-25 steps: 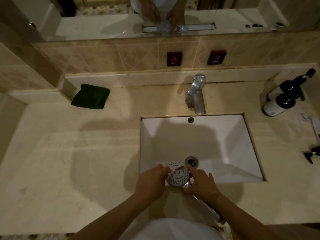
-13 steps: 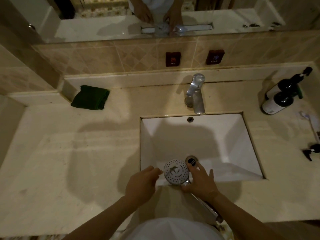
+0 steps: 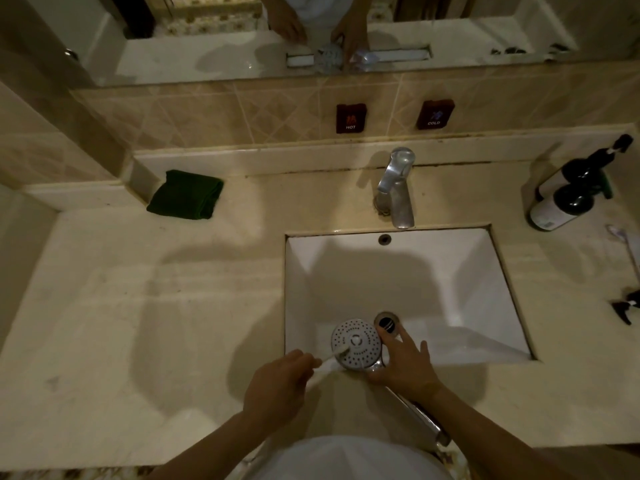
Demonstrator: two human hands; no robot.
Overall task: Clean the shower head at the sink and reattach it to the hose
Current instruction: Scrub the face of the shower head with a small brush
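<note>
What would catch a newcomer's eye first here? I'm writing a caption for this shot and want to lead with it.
The round, perforated shower head, held face-up over the near edge of the white sink. The right hand steadies it by the neck while the left hand works a white brush across its face. Further back, the chrome tap stands behind the basin and a folded dark green cloth lies on the counter to the left.

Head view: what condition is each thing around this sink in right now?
Shower head: face up, held over the sink.
Brush: white, tip on the shower head's face.
Left hand: grips the brush.
Right hand: holds the shower head's neck.
Tap: no water visible.
Drain: open.
Green cloth: folded on the counter.
Two pump bottles: upright.
</note>
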